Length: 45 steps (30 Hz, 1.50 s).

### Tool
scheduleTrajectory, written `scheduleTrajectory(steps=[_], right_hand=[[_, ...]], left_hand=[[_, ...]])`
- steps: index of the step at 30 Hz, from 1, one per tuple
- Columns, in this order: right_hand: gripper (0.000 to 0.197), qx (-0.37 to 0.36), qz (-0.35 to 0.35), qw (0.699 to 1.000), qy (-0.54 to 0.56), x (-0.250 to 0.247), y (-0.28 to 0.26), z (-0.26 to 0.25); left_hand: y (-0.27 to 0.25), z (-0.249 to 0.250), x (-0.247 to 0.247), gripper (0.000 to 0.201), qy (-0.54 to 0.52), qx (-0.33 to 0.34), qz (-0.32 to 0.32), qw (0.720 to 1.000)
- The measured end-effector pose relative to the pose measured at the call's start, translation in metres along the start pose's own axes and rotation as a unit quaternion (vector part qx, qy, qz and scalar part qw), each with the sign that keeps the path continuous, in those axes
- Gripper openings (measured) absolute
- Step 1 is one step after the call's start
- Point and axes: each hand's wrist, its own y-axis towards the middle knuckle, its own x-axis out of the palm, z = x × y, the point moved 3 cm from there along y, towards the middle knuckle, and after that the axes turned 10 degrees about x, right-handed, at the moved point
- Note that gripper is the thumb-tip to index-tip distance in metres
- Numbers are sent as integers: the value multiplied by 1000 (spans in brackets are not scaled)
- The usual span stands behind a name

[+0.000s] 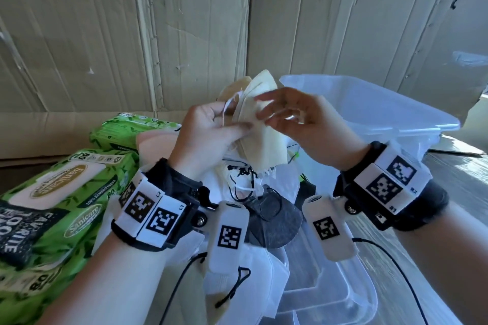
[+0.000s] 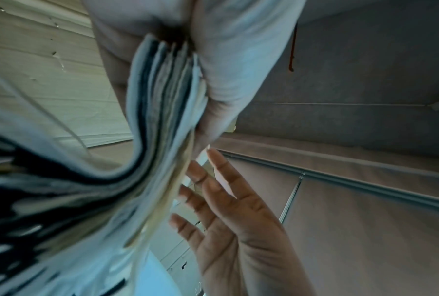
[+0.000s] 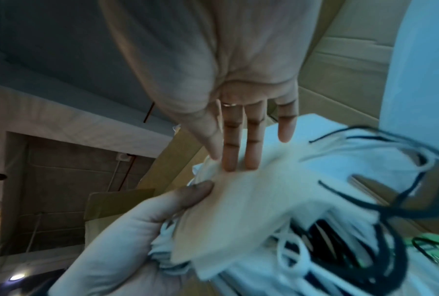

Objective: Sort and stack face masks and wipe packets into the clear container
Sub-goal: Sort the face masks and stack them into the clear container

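My left hand (image 1: 208, 129) grips a fanned stack of cream and white face masks (image 1: 260, 124) upright at chest height, thumb on the front. The left wrist view shows the stack's edges (image 2: 162, 96) pinched between thumb and fingers. My right hand (image 1: 298, 119) is open, and its straight fingertips (image 3: 238, 156) touch the top cream mask (image 3: 251, 200) beside my left thumb (image 3: 195, 192). Below the hands, loose white and dark grey masks (image 1: 274, 221) with ear loops lie over the clear container (image 1: 367, 295). Green wipe packets (image 1: 52, 206) are stacked at the left.
A clear plastic lid or tub (image 1: 383, 111) leans at the back right. Cardboard sheets (image 1: 132, 34) form the wall behind. Another green wipe packet (image 1: 126, 132) lies farther back at the left. Black cables run from both wrist cameras across the container.
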Motion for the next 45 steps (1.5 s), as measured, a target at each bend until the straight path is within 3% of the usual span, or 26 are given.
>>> scheduleTrajectory(steps=[6, 8, 12, 18, 24, 31, 38, 45], right_hand=[[57, -12, 88, 984, -158, -5, 6, 11], [65, -9, 95, 981, -166, -6, 8, 11], [64, -15, 72, 984, -162, -5, 13, 12], [30, -39, 105, 989, -100, -8, 12, 21], [51, -32, 64, 994, -77, -5, 14, 29], [43, -9, 83, 993, -83, -6, 20, 36], [26, -16, 64, 995, -74, -3, 20, 38], [32, -27, 23, 996, -86, -7, 19, 39]], left_hand=[[2, 2, -2, 68, 22, 63, -39, 997], [2, 3, -4, 74, 47, 79, -61, 994], [2, 4, -4, 50, 91, 98, -94, 987], [2, -1, -3, 40, 99, 75, -80, 989], [3, -4, -4, 42, 97, 80, -70, 990], [1, -9, 4, 58, 103, 97, -90, 986], [1, -11, 4, 53, 109, 81, -83, 987], [4, -10, 2, 36, 45, 49, -51, 996]])
